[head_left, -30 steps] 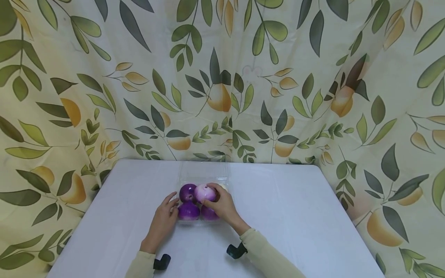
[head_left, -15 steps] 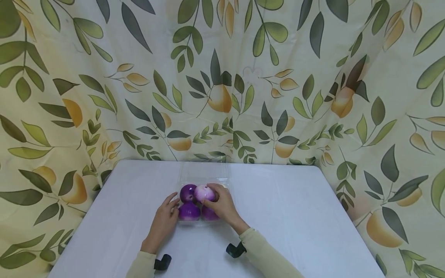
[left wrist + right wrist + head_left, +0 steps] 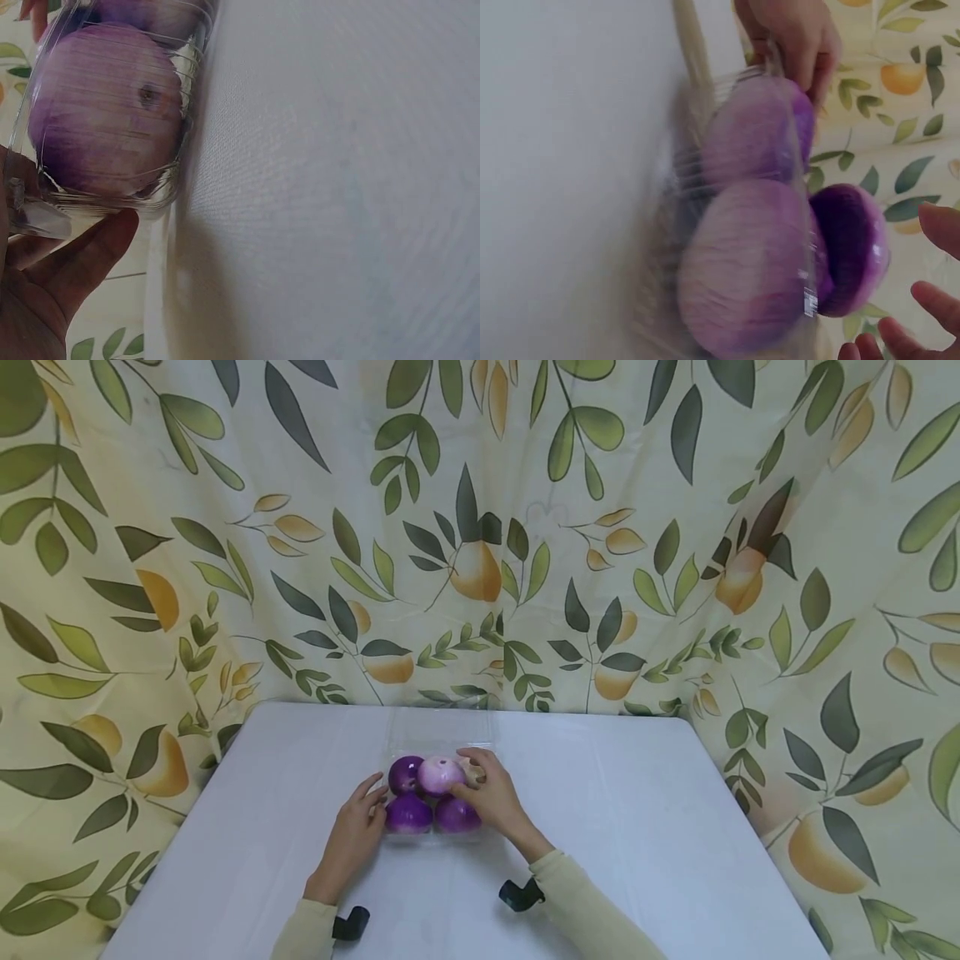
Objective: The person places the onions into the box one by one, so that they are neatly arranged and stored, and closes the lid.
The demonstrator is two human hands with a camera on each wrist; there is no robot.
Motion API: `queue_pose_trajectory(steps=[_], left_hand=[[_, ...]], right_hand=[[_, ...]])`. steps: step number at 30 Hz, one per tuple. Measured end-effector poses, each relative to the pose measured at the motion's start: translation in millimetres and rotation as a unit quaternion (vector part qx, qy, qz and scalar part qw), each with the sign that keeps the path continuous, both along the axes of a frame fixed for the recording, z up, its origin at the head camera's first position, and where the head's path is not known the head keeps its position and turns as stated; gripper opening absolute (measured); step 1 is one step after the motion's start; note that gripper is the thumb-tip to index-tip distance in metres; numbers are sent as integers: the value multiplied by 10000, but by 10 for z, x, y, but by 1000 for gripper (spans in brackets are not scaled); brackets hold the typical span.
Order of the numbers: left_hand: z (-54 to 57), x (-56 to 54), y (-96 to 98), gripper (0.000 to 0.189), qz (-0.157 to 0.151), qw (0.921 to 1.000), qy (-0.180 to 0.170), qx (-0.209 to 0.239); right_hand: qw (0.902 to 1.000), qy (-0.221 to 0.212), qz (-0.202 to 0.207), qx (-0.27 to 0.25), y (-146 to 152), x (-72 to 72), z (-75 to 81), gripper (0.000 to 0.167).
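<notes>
In the head view, several purple onions sit in a clear plastic clamshell box (image 3: pixel 405 837) on the table. A paler onion (image 3: pixel 441 775) rests on top of the others; from the right wrist it is the raised onion (image 3: pixel 855 247). My left hand (image 3: pixel 354 832) touches the box's left side, its fingertips against the plastic beside the onion (image 3: pixel 105 112) in the left wrist view. My right hand (image 3: pixel 497 797) is just right of the top onion, with fingers (image 3: pixel 922 307) spread and apart from it. A small pale thing (image 3: pixel 474 772), partly hidden, shows between thumb and forefinger.
The box's transparent lid (image 3: pixel 438 727) lies raised back toward the table's far edge. A white-covered table (image 3: pixel 622 827) extends to both sides. Behind it hangs a curtain (image 3: pixel 585 552) printed with leaves and fruit. Black wrist cameras (image 3: pixel 519 895) sit at both cuffs.
My right hand has let go of the pale top onion and drawn slightly to the right, uncovering the front right onion. The left hand stays at the box's side.
</notes>
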State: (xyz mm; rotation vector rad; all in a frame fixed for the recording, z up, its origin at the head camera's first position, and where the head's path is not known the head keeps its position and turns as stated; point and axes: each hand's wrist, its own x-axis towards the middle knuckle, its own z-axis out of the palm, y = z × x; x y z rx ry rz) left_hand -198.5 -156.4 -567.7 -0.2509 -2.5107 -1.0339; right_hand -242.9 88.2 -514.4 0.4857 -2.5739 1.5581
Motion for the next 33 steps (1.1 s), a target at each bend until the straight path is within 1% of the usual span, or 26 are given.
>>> queue_pose_trajectory(steps=[5, 10, 15, 17, 20, 25, 33], left_hand=[[-5, -7, -13, 32, 27, 10000, -27, -51], [-4, -17, -20, 32, 6, 10000, -26, -73], [-5, -5, -17, 32, -7, 9999, 31, -144], [-2, 0, -17, 32, -10, 9999, -3, -121], [0, 2, -17, 32, -13, 9999, -87, -64], [-9, 1, -15, 32, -47, 9997, -217, -39], [-25, 10, -9, 32, -65, 9999, -140, 20]], right_hand=[[9986, -302, -104, -424, 65, 1, 155, 51], [9966, -445, -129, -685, 116, -23, 279, 51], [9948, -637, -255, -749, 193, -69, 295, 51], [9938, -688, -297, -827, 222, -102, 304, 51], [9917, -757, -331, -983, 266, -172, 326, 51], [9897, -853, -439, -1064, 357, -278, 351, 50], [9870, -1068, -594, -1041, 502, -463, 353, 49]])
